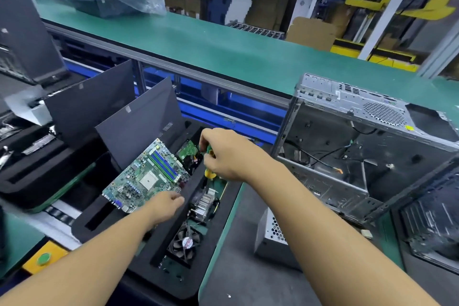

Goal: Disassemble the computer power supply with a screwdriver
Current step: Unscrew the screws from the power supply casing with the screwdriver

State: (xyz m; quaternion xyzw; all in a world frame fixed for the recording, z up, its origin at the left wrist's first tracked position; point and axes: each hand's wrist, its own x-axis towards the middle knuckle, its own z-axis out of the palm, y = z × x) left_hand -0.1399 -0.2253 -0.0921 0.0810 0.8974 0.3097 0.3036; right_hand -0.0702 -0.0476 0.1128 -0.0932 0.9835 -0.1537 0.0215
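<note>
Right hand (224, 154) closed around a green-and-yellow screwdriver (210, 172) over the black foam tray (221, 226). Left hand (165, 207) grips the near edge of the circuit board (146, 176), fingers curled. Power supply (270, 238), a grey metal box, sits on the bench under the right forearm, apart from both hands.

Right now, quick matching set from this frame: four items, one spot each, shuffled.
Items:
1. motherboard
2. screwdriver
3. cooling fan
4. power supply

Places:
A. in the foam tray, near end
B. under the right forearm, beside the open case
C. gripped in the right hand
D. tilted on the foam tray, left hand at its edge

Pairs: 1-D, 2-C, 3-A, 4-B
</note>
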